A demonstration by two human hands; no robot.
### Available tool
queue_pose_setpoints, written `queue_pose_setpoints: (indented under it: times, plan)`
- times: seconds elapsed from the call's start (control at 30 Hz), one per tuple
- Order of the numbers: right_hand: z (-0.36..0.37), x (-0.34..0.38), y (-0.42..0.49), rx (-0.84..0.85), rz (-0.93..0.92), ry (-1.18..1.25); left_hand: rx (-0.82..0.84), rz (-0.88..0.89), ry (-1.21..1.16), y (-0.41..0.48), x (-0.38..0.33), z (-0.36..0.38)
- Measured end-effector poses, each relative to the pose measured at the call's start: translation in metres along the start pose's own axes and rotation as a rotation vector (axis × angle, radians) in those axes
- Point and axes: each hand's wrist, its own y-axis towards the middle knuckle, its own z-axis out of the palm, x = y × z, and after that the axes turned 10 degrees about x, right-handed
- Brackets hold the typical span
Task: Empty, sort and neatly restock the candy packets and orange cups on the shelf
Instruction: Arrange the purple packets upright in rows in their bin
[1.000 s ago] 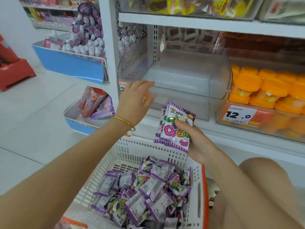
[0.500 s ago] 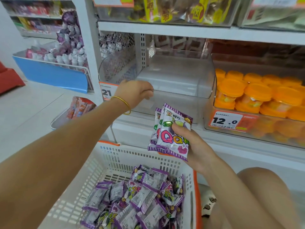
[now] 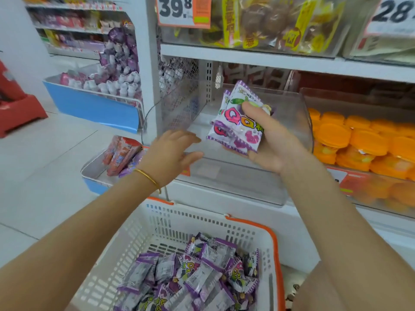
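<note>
Small stack of candy packets point(image 3: 238, 129) raised since half second ago from below bin lip to mouth of clear bin point(image 3: 224, 185). Stack pinched by right hand point(image 3: 276, 149), thumb on top. Left hand point(image 3: 173, 153) loosened from curled grip, fingers slack at bin front, nothing held. Restocking judged just begun: bin bare, loose packets point(image 3: 197, 277) left in basket point(image 3: 253, 223), orange cups point(image 3: 359, 140) shelved alongside.

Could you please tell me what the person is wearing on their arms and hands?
No gloves on the left hand or right hand, and no sleeves on either forearm. A thin gold bangle circles the left wrist; the right wrist carries nothing.
</note>
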Motion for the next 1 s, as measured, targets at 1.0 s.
queue_pose_setpoints:
  times: [1.0]
  plan:
    - [-0.061,-0.094,0.243,-0.526,0.082,-1.408,-0.051,-0.021,-0.025,-0.017,0.034,0.014]
